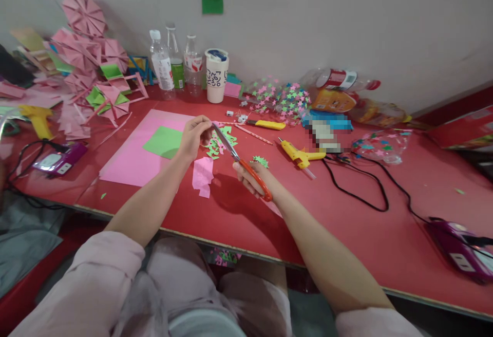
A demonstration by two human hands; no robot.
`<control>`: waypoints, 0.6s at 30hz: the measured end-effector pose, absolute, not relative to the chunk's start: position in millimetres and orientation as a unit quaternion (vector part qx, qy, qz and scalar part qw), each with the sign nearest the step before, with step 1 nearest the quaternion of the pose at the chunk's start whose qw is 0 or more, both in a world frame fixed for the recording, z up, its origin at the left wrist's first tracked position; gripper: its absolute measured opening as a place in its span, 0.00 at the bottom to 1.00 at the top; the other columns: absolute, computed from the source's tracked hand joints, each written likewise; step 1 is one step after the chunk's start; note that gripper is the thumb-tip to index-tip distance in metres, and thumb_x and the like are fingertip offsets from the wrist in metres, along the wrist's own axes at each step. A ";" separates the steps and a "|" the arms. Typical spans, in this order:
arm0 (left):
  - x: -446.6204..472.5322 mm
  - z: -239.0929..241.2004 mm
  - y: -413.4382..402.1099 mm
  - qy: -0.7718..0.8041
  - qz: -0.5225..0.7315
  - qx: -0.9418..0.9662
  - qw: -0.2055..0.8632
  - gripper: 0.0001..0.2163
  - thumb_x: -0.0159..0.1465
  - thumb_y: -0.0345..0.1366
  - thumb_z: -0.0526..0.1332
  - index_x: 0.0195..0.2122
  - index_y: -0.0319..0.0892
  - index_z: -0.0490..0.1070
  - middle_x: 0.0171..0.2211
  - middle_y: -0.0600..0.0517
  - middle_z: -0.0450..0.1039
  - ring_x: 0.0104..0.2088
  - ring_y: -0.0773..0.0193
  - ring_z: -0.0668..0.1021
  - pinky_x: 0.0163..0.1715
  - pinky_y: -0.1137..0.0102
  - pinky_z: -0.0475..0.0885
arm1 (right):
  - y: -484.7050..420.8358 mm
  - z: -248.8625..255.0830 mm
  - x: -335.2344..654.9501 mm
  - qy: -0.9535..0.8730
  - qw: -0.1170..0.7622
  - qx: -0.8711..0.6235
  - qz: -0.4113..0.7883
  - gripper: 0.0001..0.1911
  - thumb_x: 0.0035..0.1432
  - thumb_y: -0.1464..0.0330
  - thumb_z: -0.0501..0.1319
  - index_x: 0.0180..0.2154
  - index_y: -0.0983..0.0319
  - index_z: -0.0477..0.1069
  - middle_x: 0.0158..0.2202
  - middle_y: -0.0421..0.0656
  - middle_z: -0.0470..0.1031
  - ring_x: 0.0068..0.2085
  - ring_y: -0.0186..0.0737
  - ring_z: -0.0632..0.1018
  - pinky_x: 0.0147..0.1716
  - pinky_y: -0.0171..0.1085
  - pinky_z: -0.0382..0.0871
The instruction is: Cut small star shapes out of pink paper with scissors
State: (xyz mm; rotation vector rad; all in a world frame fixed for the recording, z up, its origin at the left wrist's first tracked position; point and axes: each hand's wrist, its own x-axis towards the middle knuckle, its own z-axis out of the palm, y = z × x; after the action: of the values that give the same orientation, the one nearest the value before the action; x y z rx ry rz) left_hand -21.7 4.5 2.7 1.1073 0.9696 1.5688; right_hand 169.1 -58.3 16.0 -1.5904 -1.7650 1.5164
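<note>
Right hand: the right hand [252,178] has its grip closed round the orange handles of the scissors [234,154], just right of the pink sheet [131,157], above the worktop [385,234].
Scissors: one pair, blades angled up and back toward the pink sheet's far right corner, where they meet the other hand. I judge that slant lets the tips reach what is being pinched.
Left hand: the left hand [194,136] hovers over the pink sheet's right edge, fingertips pinched tight at the blade tips on a small piece. It is probably paper, but it's too tiny to be sure.
Why raised: both hands ride clear of the worktop, likely so that cuttings drop free.
Cuttings: a cluster of green cut-outs [219,147] lies just right of the pink sheet, with one pink scrap [202,175] at its near right corner.
On the sheet: one green square [164,142], lying flat.
Tools: two yellow glue guns, one [300,156] well right of the pink sheet and one [36,118] well left of it, and one yellow knife [267,125] beyond the right-hand gun.
Beyond the sheet: three upright bottles [162,67] and one white cup [216,76] against the wall.
Power strips: two purple ones, left [61,160] and far right [460,249] of the pink sheet.
</note>
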 end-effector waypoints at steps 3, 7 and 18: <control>-22.5 3.1 4.9 0.396 0.646 0.456 0.467 0.05 0.54 0.31 0.59 0.22 0.42 0.65 0.14 0.59 0.64 0.13 0.77 0.64 0.12 0.79 0.58 | -60.7 17.3 168.4 -0.616 0.161 -0.562 0.528 0.23 0.56 0.49 0.57 0.22 0.60 0.60 0.06 0.32 0.56 0.07 0.27 0.58 0.08 0.28 0.53; -21.2 4.0 4.7 0.386 0.650 0.460 0.466 0.04 0.54 0.30 0.59 0.23 0.42 0.66 0.14 0.59 0.64 0.13 0.77 0.64 0.13 0.79 0.59 | -65.3 17.9 168.4 -0.633 0.198 -0.538 0.520 0.24 0.57 0.49 0.54 0.22 0.61 0.60 0.07 0.32 0.57 0.08 0.27 0.58 0.09 0.28 0.53; -20.1 6.2 3.3 0.365 0.643 0.456 0.496 0.04 0.54 0.31 0.58 0.24 0.42 0.64 0.14 0.60 0.64 0.13 0.77 0.65 0.13 0.79 0.58 | -65.9 15.7 170.0 -0.637 0.208 -0.498 0.550 0.22 0.59 0.51 0.52 0.23 0.61 0.61 0.08 0.32 0.58 0.08 0.27 0.58 0.10 0.28 0.52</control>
State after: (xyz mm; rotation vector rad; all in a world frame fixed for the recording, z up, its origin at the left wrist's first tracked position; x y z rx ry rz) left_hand -20.1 3.3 6.2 1.1045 0.8852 1.5568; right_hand 170.0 -65.9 15.7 -1.3863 -1.7739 1.5292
